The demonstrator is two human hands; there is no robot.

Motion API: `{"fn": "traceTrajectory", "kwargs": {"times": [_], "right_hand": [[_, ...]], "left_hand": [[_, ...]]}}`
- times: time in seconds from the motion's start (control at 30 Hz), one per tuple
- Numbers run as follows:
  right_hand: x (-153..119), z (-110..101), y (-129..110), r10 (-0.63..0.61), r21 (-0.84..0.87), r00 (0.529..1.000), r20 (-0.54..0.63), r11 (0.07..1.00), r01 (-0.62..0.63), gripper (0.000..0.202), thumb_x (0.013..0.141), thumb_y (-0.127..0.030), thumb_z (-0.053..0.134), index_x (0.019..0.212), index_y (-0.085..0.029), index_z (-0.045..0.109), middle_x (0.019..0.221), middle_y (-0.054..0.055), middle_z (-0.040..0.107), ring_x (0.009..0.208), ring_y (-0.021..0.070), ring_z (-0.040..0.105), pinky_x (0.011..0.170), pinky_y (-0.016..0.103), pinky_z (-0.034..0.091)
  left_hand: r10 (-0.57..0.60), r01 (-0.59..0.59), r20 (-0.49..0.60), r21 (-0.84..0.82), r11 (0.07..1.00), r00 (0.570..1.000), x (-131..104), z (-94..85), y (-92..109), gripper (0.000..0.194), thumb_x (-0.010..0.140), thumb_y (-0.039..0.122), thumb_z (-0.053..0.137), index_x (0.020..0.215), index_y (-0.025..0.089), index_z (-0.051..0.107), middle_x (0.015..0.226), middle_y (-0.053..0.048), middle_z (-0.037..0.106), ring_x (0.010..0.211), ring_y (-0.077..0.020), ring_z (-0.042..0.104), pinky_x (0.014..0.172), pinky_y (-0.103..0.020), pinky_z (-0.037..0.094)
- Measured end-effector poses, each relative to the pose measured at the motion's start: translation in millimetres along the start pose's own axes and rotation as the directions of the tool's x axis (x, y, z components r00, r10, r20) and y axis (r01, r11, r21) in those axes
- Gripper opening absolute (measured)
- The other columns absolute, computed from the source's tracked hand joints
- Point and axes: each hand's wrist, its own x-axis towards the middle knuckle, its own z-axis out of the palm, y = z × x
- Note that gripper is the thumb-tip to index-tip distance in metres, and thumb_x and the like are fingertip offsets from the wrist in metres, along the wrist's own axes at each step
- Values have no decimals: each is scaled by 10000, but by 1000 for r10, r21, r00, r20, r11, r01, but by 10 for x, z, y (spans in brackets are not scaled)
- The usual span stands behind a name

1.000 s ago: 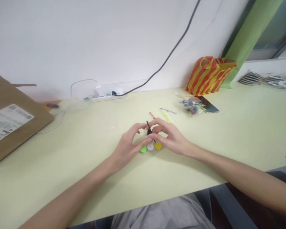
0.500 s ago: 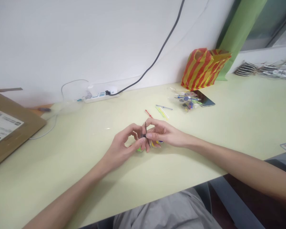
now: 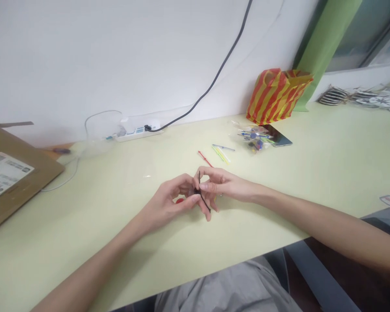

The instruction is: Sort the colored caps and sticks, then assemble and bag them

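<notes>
A thin black stick [image 3: 205,203] with a small dark hub is pinched between my two hands, slanting down to the right. My left hand [image 3: 169,198] is closed, thumb and fingertips at the hub. Closed too is my right hand [image 3: 219,181], its thumb and index finger gripping the stick near the hub while its lower fingers hang below. A small red round piece [image 3: 180,200] shows under my left fingers; most of it is hidden. Just beyond my right hand lies a red stick with an arrow tip [image 3: 204,158].
Thin blue, green and yellow sticks [image 3: 221,154] lie behind my hands. Farther right are a clear bag of coloured parts [image 3: 255,138], a dark tablet [image 3: 281,138] and a red-yellow striped bag [image 3: 273,99]. A power strip [image 3: 138,132] sits by the wall, a cardboard box [image 3: 19,173] at left.
The black stick has turned, its lower end now swinging out to the right. My hands sit slightly lower, and the red round piece now shows under my left hand.
</notes>
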Motion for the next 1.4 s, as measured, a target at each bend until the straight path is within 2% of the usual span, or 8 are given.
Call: {"fn": "traceTrajectory", "kwargs": {"times": [0.17, 0.27, 0.37, 0.47, 0.63, 0.73, 0.97, 1.4], "right_hand": [[-54, -38, -47, 10, -7, 998, 59, 1000, -10, 284, 1023, -474, 549, 941, -210, 483, 572, -68, 579, 424, 93, 541, 481, 202, 427], [-104, -145, -127, -89, -140, 989, -122, 988, 72, 297, 1035, -468, 513, 884, -215, 481, 519, -93, 486, 366, 82, 426, 434, 209, 356], [-130, -378, -177, -312, -560, 828, -466, 828, -3, 263, 1042, -419, 491, 945, -192, 583, 599, -51, 525, 481, 110, 473, 517, 239, 388], [-127, -665, -133, -554, -831, 639, -534, 485, -273, 290, 1040, -319, 458, 1168, -154, 659, 863, 57, 649, 790, 185, 609, 764, 309, 472], [-94, -914, 26, -399, -893, 799, -450, 202, -402, 450, 1049, -294, 394, 1436, -140, 564, 1142, 158, 634, 1049, 257, 613, 974, 395, 462], [-84, -918, 72, -351, -862, 790, -503, 129, -491, 518, 1034, -393, 452, 1513, -198, 486, 1392, 180, 556, 1349, 335, 463, 1125, 502, 355], [36, -795, 201, -228, -694, 657, -719, 305, -652, 938, 918, -680, 549, 1624, -159, 216, 1537, 217, 466, 1421, 355, 437, 1155, 502, 348], [147, -1001, 328, -255, -841, 803, -539, 214, -497, 512, 1046, -281, 373, 1549, -205, 432, 1565, 122, 485, 1452, 255, 440, 1193, 449, 366]], "left_hand": [[-53, 53, 1, 78, 996, 999, -48, -4, 3, 157, 936, 341, 669, 955, 188, 639, 786, 0, 689, 681, -122, 620, 636, -244, 447], [-75, 79, -62, 76, 994, 995, -59, -70, -65, 167, 933, 344, 667, 923, 185, 618, 699, 19, 663, 614, -116, 614, 646, -253, 476], [-94, 101, -180, 31, 994, 979, -36, -144, -158, 186, 942, 368, 644, 941, 189, 595, 678, 22, 651, 586, -131, 631, 637, -275, 511], [-101, 121, -281, 53, 991, 954, -6, -178, -220, 199, 922, 378, 657, 916, 190, 593, 670, 23, 632, 572, -132, 623, 623, -279, 511], [-100, 143, -308, 120, 982, 946, -1, -175, -225, 206, 894, 390, 673, 910, 195, 611, 724, 11, 646, 617, -136, 631, 644, -281, 501], [-79, 136, -331, 153, 979, 940, -10, -175, -213, 207, 891, 398, 673, 899, 200, 612, 722, 13, 651, 636, -139, 631, 666, -284, 494], [-56, 123, -348, 174, 977, 936, 2, -177, -250, 199, 898, 402, 661, 904, 209, 610, 688, 37, 634, 599, -121, 603, 696, -281, 480], [-66, 123, -326, 156, 980, 943, 8, -154, -238, 239, 925, 437, 631, 897, 201, 601, 638, 40, 586, 561, -125, 577, 666, -292, 477]]}}
